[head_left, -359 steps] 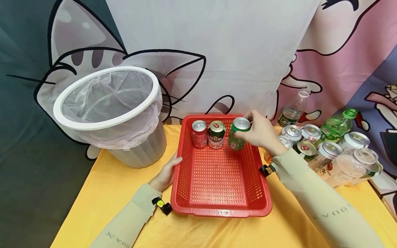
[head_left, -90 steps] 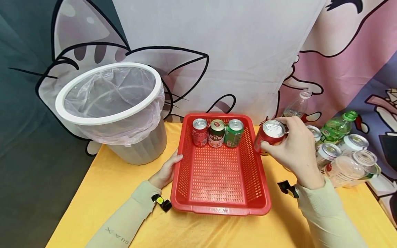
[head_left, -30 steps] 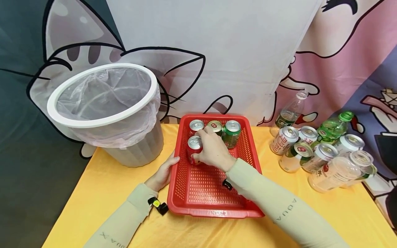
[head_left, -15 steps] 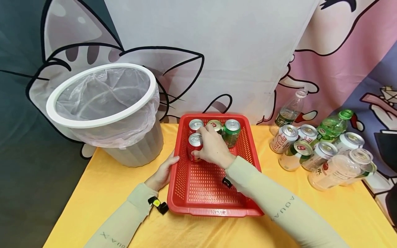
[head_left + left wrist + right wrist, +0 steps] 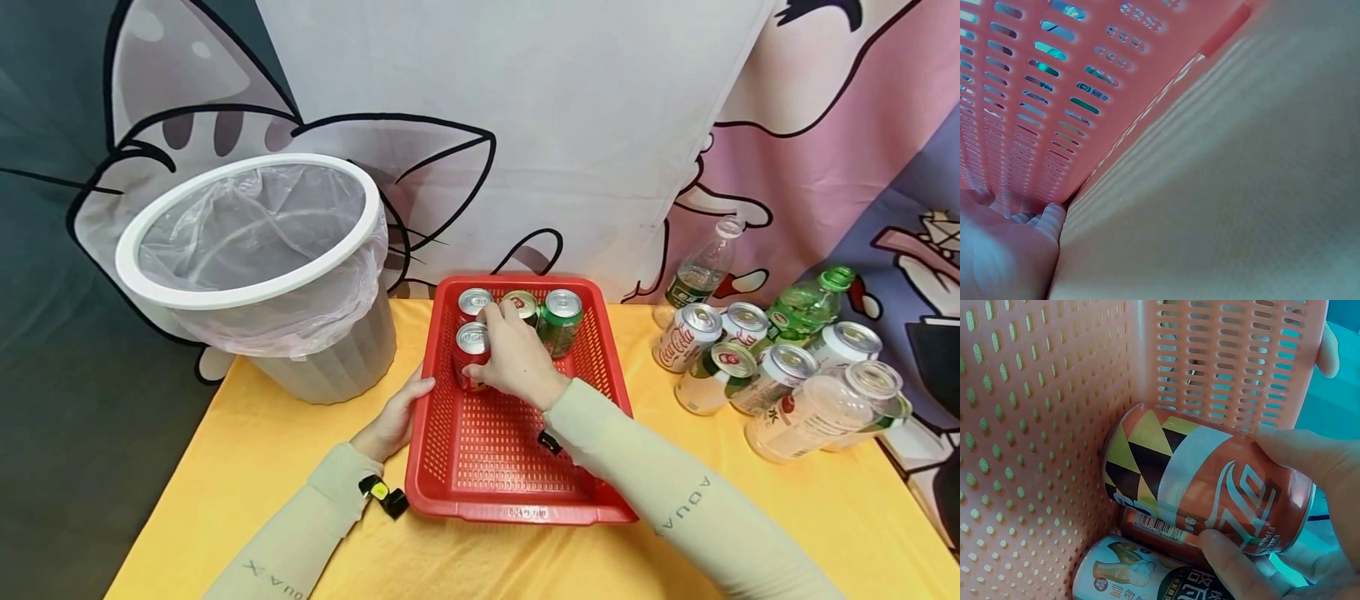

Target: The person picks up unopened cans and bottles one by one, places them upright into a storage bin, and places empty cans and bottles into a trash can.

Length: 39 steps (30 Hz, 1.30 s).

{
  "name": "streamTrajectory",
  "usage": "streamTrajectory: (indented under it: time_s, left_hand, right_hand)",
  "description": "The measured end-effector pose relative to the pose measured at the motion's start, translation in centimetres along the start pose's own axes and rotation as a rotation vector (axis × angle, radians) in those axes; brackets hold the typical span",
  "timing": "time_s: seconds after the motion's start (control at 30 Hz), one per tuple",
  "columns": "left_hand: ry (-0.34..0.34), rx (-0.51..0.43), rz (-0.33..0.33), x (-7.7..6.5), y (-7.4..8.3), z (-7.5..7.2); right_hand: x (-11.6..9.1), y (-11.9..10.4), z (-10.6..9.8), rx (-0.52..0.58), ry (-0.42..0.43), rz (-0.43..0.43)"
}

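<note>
A red plastic basket (image 5: pixel 525 513) lies on the yellow cloth. My left hand (image 5: pixel 393 421) grips its left side, thumb over the rim; the left wrist view shows the fingers (image 5: pixel 1050 219) against the perforated wall from outside. Inside the basket, my right hand (image 5: pixel 517 354) holds a red drink can (image 5: pixel 468 367) upright between thumb and fingers. That can (image 5: pixel 1197 478) has yellow and black checks near its base. Along the back wall stand another red can (image 5: pixel 474 302), a gold-topped can (image 5: pixel 525 306), partly behind the right hand, and a green can (image 5: pixel 561 327).
A white-rimmed bin (image 5: pixel 330 271) with a clear liner stands at the back left. To the right are several cans, including a Coca-Cola can (image 5: pixel 684 337), a clear bottle (image 5: pixel 701 271), a green bottle (image 5: pixel 806 308) and a wide clear bottle (image 5: pixel 817 412).
The right hand set the green can at the back earlier, then brought the red can from the right into the basket's left side. Over the last half second hardly anything moves.
</note>
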State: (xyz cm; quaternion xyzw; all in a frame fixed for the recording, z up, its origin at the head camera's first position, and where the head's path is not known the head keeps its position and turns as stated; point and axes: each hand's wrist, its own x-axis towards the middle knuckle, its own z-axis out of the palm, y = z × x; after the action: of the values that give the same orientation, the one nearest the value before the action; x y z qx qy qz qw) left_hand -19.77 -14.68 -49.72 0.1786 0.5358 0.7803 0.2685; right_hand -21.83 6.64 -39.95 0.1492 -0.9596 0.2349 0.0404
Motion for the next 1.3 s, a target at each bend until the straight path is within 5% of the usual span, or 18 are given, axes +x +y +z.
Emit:
streamTrajectory:
  time_s: [0.53, 0.97, 1.3]
  left_hand:
    - [-0.003, -0.019, -0.004, 0.1, -0.3, -0.1]
    - [-0.003, -0.02, -0.002, 0.1, -0.2, -0.3]
    - [-0.016, -0.021, 0.008, 0.0, -0.1, -0.2]
  right_hand:
    - [-1.0, -0.5, -2.0, -0.049, -0.112, -0.018]
    - [-4.2, 0.0, -5.7, -0.033, -0.165, -0.031]
    - [-7.2, 1.8, -8.6, 0.026, -0.001, -0.067]
